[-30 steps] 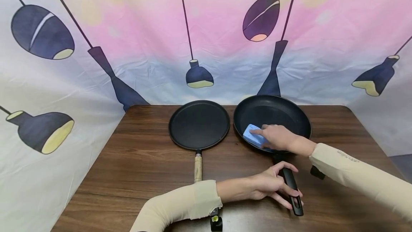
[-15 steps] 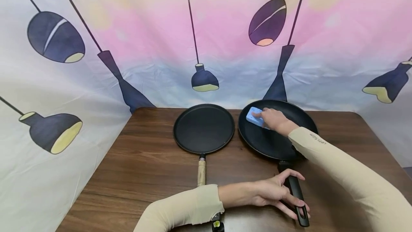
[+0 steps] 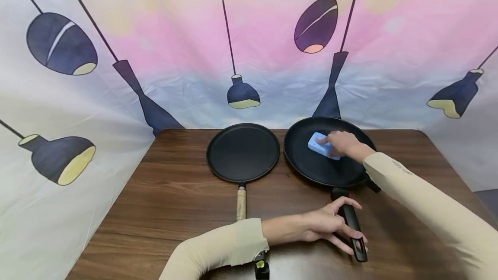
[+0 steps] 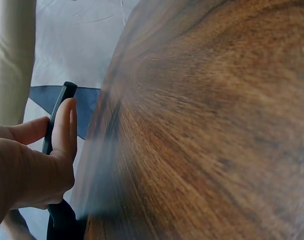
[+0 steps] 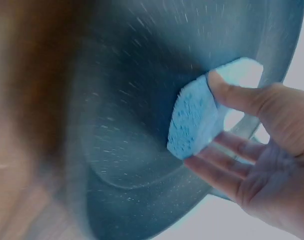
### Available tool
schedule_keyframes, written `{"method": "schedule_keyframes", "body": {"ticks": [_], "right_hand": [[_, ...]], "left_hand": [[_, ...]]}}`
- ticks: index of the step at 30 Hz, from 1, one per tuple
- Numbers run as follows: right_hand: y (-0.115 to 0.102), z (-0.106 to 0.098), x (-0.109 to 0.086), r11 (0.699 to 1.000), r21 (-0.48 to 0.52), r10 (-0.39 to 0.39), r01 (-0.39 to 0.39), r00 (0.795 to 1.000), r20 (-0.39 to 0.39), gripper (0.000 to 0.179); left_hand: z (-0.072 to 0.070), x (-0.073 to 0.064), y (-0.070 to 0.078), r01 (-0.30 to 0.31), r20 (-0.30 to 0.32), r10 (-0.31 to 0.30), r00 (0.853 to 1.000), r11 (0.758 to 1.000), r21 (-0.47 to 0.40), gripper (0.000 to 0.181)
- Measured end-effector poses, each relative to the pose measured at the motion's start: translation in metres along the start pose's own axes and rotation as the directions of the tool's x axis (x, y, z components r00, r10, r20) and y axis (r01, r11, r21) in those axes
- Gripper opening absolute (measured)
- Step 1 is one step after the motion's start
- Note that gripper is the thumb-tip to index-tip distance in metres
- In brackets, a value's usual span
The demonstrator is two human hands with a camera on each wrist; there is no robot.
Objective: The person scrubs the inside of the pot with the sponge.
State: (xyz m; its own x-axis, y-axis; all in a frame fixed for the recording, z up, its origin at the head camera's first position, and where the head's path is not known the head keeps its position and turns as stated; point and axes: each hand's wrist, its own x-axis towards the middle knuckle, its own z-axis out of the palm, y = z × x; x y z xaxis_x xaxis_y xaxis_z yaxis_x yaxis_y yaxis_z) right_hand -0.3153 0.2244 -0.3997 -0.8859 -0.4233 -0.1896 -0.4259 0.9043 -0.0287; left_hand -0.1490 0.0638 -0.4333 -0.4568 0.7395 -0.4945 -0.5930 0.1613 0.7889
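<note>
- Head view: right of centre, the right hand grips a light-blue rectangular sponge inside a round black frying pan; the left hand, lower right, holds its black slotted handle. Just beside, at centre, lies a flat black round griddle; the cream left sleeve crosses its wooden handle's lower end.
- Left wrist view: fingers pinch the black handle, left.
- Right wrist view: thumb and fingers clamp the sponge, right of centre, against the white-flecked pan.

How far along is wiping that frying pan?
Looks done: setup, with the left hand gripping the black handle. In hand: the right hand holds the blue sponge inside the frying pan. Remaining, probably: more wiping, as pale specks show there. Whether the wooden-handled pan is done, I can't tell.
</note>
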Motion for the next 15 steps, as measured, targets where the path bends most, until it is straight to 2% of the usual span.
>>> {"method": "schedule_keyframes", "body": {"ticks": [2, 5, 8, 12, 15], "right_hand": [[-0.007, 0.001, -0.014, 0.996, 0.023, -0.083, 0.083, 0.997, 0.004, 0.063], [-0.02, 0.003, -0.034, 0.975, 0.039, -0.218, 0.218, 0.976, 0.006, 0.061], [-0.03, 0.005, -0.048, 0.957, 0.022, -0.291, 0.291, 0.957, -0.013, 0.059], [-0.035, 0.006, -0.05, 0.963, 0.005, -0.269, 0.27, 0.962, -0.036, 0.058], [-0.037, 0.005, -0.037, 0.971, 0.037, -0.237, 0.238, 0.971, -0.017, 0.06]], "left_hand": [[-0.002, 0.0, 0.001, 0.0, -0.001, 0.0, 1.0, 1.0, 0.001, 0.053], [-0.004, -0.001, 0.002, 0.006, 0.002, -0.006, 1.0, 1.0, 0.003, 0.053], [-0.004, -0.001, 0.003, 0.006, 0.012, -0.006, 1.0, 1.0, 0.003, 0.053], [-0.001, 0.001, 0.003, 0.005, 0.036, -0.005, 0.999, 1.0, 0.001, 0.053], [-0.002, 0.001, 0.003, 0.011, 0.051, -0.011, 0.999, 1.0, -0.009, 0.053]]}}
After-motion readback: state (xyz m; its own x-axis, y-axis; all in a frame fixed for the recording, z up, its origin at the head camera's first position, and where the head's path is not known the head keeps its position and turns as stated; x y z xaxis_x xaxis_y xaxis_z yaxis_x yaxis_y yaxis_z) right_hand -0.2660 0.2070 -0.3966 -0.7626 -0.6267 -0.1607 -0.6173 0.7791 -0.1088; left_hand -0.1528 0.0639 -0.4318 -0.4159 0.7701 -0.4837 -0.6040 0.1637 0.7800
